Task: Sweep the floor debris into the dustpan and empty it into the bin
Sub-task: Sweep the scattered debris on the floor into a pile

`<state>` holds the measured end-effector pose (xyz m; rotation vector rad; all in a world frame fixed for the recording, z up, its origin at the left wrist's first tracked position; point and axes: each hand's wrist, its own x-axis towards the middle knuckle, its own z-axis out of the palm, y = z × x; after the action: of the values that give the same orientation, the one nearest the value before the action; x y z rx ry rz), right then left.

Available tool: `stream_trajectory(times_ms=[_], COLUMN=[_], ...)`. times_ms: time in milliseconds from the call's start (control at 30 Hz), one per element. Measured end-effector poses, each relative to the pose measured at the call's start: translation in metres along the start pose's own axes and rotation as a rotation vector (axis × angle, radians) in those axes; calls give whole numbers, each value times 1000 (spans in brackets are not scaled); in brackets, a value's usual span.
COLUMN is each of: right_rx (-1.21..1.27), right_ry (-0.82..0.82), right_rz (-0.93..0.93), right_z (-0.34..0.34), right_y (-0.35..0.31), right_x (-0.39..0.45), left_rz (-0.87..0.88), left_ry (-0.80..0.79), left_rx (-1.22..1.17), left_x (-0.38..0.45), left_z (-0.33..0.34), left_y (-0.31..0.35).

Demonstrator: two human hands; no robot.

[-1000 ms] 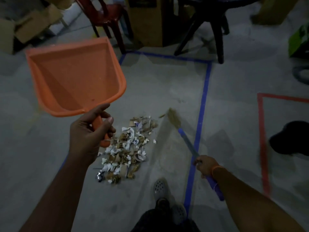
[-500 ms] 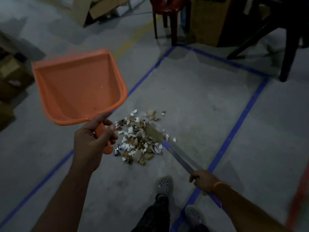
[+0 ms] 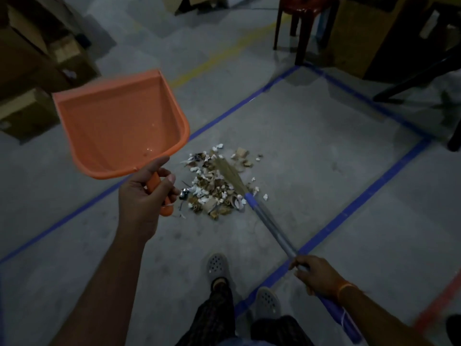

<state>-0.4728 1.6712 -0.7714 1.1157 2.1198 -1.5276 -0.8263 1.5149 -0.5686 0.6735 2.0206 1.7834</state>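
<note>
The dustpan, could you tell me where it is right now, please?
In the head view the orange dustpan is held up off the floor at upper left, its handle gripped by the left hand, left of the debris pile.

Left hand: the left hand (image 3: 143, 193) grips the handle of the orange dustpan (image 3: 119, 126), held off the floor at centre left, pan empty.
Right hand: the right hand (image 3: 315, 274), lower right, holds the broom (image 3: 252, 199) by its shaft.
Broom head: straw bristles lie on the debris pile (image 3: 217, 183) at frame centre.
Floor: grey concrete (image 3: 311, 171) with blue tape lines (image 3: 361, 203).
Background: red chair (image 3: 304, 18) top right, cardboard boxes (image 3: 32, 71) upper left.
</note>
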Motion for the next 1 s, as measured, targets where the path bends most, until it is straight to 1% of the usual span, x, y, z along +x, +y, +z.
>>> stream_trajectory(times_ms=[167, 300, 400, 567, 633, 800, 900, 1000], right_rx=[9, -31, 9, 50, 101, 228, 324, 477], right_ry=[-99, -216, -284, -301, -262, -44, 32, 93], right_rz=[-81, -100, -46, 56, 107, 216, 228, 207], right_z=[44, 89, 129, 198, 223, 277, 301, 323], right_y=[-32, -84, -118, -156, -163, -166, -167, -173], right_x=[27, 54, 73, 105, 115, 115, 92, 66], left_rz=[-14, -28, -33, -71, -83, -105, -112, -106], left_ry=[79, 123, 145, 146, 133, 23, -26, -45], left_rx=[12, 11, 40, 57, 59, 70, 53, 37], left_x=[-22, -32, -36, -37, -35, -30, -24, -14], left_z=[-33, -61, -85, -131, -149, -200, -232, -263], left_y=[5, 5, -1, -20, -30, -52, -56, -56])
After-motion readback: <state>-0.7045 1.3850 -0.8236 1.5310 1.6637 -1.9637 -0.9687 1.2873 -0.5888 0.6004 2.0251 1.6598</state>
